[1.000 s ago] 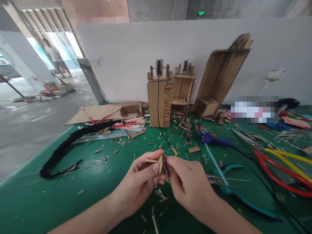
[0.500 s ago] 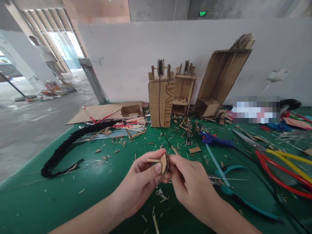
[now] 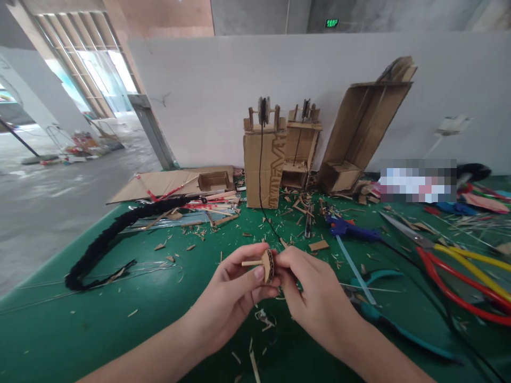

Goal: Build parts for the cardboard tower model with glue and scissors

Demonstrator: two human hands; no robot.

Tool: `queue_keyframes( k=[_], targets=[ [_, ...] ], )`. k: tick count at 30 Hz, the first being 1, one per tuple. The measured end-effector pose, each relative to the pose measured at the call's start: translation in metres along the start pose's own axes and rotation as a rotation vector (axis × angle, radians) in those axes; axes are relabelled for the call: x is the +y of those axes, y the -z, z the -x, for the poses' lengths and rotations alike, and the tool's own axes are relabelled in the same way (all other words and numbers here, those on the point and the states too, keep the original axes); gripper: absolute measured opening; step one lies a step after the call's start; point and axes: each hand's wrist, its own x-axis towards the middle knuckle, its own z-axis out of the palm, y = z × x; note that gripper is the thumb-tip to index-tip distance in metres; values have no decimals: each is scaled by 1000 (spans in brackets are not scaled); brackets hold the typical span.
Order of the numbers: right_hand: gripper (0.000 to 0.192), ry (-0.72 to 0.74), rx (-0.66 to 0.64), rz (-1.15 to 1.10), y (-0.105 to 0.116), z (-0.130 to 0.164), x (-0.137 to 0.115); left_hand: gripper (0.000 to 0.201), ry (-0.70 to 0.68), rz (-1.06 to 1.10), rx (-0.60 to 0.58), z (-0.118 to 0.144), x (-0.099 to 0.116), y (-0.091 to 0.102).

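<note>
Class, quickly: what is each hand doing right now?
Left hand: closed, holding the small roundish brown corrugated-cardboard piece.
Right hand: curled beside that piece; its grip cannot be told.

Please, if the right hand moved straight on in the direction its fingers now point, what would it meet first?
Most likely the cardboard disc, which the left hand holds right beside the right hand. They may be touching; the depth is unclear.

In front of the tall cardboard tower (image 3: 268,170), the right fingers (image 3: 289,257) cover whatever they may pinch beside the small cardboard piece (image 3: 267,267), while to the tower's right a pixelated patch (image 3: 418,182) masks what lies there, the shears (image 3: 425,255) run out of view, and behind it a second tower (image 3: 305,142) is partly hidden.
</note>
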Motion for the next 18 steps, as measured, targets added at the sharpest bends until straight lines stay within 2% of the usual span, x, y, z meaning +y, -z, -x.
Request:
queue_keyframes(
  k=[5,11,18],
  targets=[
    [12,-22,-57,9,4,1,-2,21,-10,-48,-15,-2,0,5],
    [13,-26,36,130,2,0,3,18,-90,-154,60,-5,3,6],
    [13,-34,-50,70,5,-1,-1,18,-75,-212,82,-7,-1,6]
  ],
)
